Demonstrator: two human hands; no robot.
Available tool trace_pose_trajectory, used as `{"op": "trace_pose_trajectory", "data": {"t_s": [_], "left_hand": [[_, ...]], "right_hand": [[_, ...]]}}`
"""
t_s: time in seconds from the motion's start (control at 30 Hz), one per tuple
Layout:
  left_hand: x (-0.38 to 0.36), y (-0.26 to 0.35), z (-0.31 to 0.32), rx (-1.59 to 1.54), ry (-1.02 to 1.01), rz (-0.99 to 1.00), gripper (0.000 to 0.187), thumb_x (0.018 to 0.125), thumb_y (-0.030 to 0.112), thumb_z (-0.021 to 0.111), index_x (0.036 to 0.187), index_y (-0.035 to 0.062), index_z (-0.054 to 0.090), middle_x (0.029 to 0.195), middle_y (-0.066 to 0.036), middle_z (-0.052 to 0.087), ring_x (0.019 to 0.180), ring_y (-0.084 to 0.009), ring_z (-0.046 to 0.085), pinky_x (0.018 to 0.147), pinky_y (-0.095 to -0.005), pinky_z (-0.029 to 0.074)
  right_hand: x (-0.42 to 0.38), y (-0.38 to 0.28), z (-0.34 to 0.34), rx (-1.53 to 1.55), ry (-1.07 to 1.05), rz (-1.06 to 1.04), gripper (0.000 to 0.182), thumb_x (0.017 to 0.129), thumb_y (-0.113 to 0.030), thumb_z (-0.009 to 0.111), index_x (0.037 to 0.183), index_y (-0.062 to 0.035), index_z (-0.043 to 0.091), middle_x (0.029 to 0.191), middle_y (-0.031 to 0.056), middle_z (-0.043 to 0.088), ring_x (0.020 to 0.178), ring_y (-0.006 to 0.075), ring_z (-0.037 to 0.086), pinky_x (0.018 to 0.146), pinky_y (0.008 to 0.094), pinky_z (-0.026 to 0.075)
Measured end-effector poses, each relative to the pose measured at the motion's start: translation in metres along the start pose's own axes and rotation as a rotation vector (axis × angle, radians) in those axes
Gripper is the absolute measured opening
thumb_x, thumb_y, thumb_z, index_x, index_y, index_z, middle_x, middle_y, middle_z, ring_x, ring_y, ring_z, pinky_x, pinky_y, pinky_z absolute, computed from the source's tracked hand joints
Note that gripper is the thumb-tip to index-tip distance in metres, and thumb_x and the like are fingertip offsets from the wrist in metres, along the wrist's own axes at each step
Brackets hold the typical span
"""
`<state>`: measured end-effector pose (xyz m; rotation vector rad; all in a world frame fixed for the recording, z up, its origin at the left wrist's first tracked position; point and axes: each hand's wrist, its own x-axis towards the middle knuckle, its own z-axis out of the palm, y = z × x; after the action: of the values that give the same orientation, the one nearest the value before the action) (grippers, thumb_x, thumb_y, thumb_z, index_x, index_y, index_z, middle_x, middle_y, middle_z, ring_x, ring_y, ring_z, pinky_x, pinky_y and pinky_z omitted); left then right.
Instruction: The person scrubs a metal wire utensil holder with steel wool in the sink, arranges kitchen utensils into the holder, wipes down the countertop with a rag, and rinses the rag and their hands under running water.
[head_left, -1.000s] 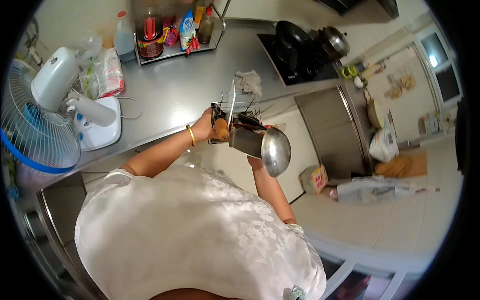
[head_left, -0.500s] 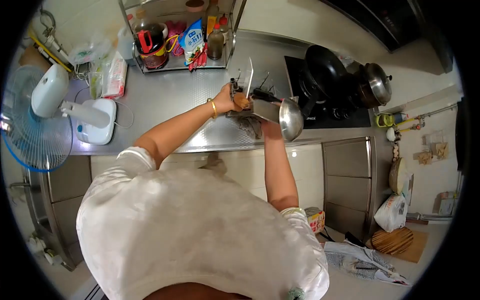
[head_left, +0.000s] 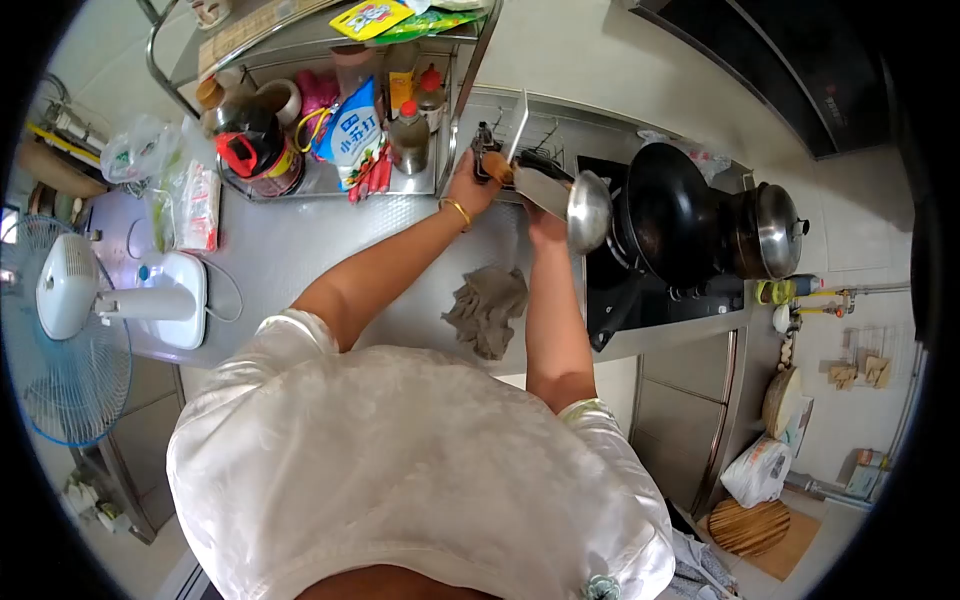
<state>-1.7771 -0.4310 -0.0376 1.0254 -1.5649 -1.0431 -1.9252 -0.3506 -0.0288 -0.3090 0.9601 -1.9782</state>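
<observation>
Both hands are around a dark wire utensil rack (head_left: 541, 137) at the back of the metal counter. A steel ladle (head_left: 588, 212), a broad flat metal blade (head_left: 541, 190) and an upright white blade (head_left: 518, 126) stick out of it. My left hand (head_left: 474, 183), with a gold bangle above it, closes on the rack's left side, near a round brown handle end (head_left: 497, 167). My right hand (head_left: 545, 222) reaches to its front right, its fingers hidden behind the flat blade and ladle. A crumpled grey-brown cloth (head_left: 488, 312) lies on the counter between my forearms.
A black wok (head_left: 668, 215) and a lidded pot (head_left: 778, 232) stand on the stove to the right. At the left back, a metal shelf (head_left: 330, 187) holds bottles and packets. A white fan (head_left: 160, 300) stands on the far left, beside plastic bags.
The rack and both hands have moved back toward the wall. The cloth, earlier partly hidden beneath the rack, now lies uncovered on the counter. The view has tilted and shifted.
</observation>
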Motion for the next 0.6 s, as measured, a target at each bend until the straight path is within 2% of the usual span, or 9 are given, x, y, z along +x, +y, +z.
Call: {"op": "trace_pose_trajectory", "data": {"t_s": [0.03,0.07,0.17,0.23,0.37,0.43,0.47,0.57,0.6], "left_hand": [[0.012,-0.03,0.015,-0.104,-0.012,-0.12,0.066,0.072,0.016,0.068,0.124,-0.0018,0.033,0.118,-0.018,0.049,0.11,-0.03,0.048,0.094,-0.0326,0.038],[0.016,-0.022,0.018,-0.113,0.042,-0.208,0.073,0.07,0.02,0.069,0.126,-0.0068,0.031,0.12,-0.023,0.045,0.112,-0.0336,0.045,0.096,-0.0335,0.036],[0.028,-0.011,0.03,-0.056,0.209,-0.306,0.08,0.067,0.019,0.068,0.129,-0.0094,0.026,0.12,-0.026,0.045,0.111,-0.036,0.047,0.093,-0.0363,0.038],[0.036,0.021,0.027,0.104,0.319,-0.355,0.076,0.066,0.016,0.068,0.127,-0.0082,0.03,0.117,-0.025,0.048,0.108,-0.0352,0.049,0.092,-0.0367,0.04],[0.062,0.016,0.027,-0.265,0.309,-0.264,0.063,0.065,0.012,0.067,0.118,-0.0051,0.037,0.113,-0.021,0.052,0.106,-0.0311,0.051,0.091,-0.0349,0.04],[0.069,0.05,0.019,-0.23,0.347,-0.261,0.054,0.065,0.01,0.067,0.111,-0.0043,0.043,0.11,-0.019,0.055,0.102,-0.0294,0.054,0.089,-0.0338,0.041],[0.076,0.026,0.027,-0.259,0.358,-0.229,0.049,0.065,0.01,0.066,0.107,-0.0044,0.046,0.106,-0.018,0.057,0.098,-0.0286,0.056,0.087,-0.033,0.042],[0.087,0.024,0.027,-0.274,0.379,-0.167,0.039,0.065,0.01,0.066,0.099,-0.0047,0.053,0.098,-0.017,0.061,0.091,-0.0279,0.059,0.083,-0.0326,0.044],[0.083,0.046,0.02,-0.152,0.382,-0.182,0.04,0.065,0.01,0.065,0.1,-0.0049,0.053,0.097,-0.017,0.061,0.091,-0.0283,0.058,0.083,-0.0333,0.044]], "right_hand": [[0.022,0.013,-0.013,-0.008,-0.002,-0.018,0.035,0.087,-0.046,0.047,0.109,-0.0185,0.05,0.11,0.002,0.053,0.104,0.0216,0.05,0.083,0.044,0.045],[0.043,0.025,-0.025,-0.016,-0.005,-0.035,0.034,0.087,-0.043,0.048,0.11,-0.0179,0.049,0.114,0.002,0.051,0.107,0.0217,0.048,0.084,0.0443,0.045],[0.044,0.012,0.032,-0.129,0.092,0.044,0.034,0.087,-0.041,0.05,0.113,-0.0179,0.047,0.115,0.001,0.049,0.108,0.021,0.046,0.085,0.0465,0.044],[0.05,0.001,0.062,-0.137,0.158,0.104,0.035,0.087,-0.04,0.05,0.114,-0.0181,0.046,0.115,0.0008,0.049,0.108,0.0206,0.045,0.085,0.0464,0.045],[0.083,0.008,0.068,-0.188,0.117,0.175,0.04,0.088,-0.037,0.049,0.123,-0.0199,0.04,0.126,0.0023,0.041,0.115,0.0213,0.04,0.086,0.0459,0.044],[0.094,0.012,0.07,-0.184,0.118,0.184,0.041,0.089,-0.036,0.048,0.125,-0.0193,0.038,0.128,0.0028,0.039,0.116,0.0217,0.039,0.087,0.0457,0.043],[0.099,0.013,0.07,-0.179,0.12,0.191,0.042,0.089,-0.035,0.048,0.126,-0.019,0.038,0.129,0.0031,0.038,0.117,0.0218,0.038,0.088,0.0456,0.043],[0.109,0.018,0.067,-0.163,0.125,0.199,0.043,0.089,-0.033,0.047,0.128,-0.018,0.036,0.132,0.0039,0.036,0.118,0.0224,0.037,0.089,0.0453,0.042],[0.111,0.021,0.064,-0.153,0.124,0.191,0.043,0.089,-0.033,0.047,0.128,-0.0177,0.035,0.133,0.0042,0.035,0.119,0.0226,0.036,0.09,0.0452,0.041]]}}
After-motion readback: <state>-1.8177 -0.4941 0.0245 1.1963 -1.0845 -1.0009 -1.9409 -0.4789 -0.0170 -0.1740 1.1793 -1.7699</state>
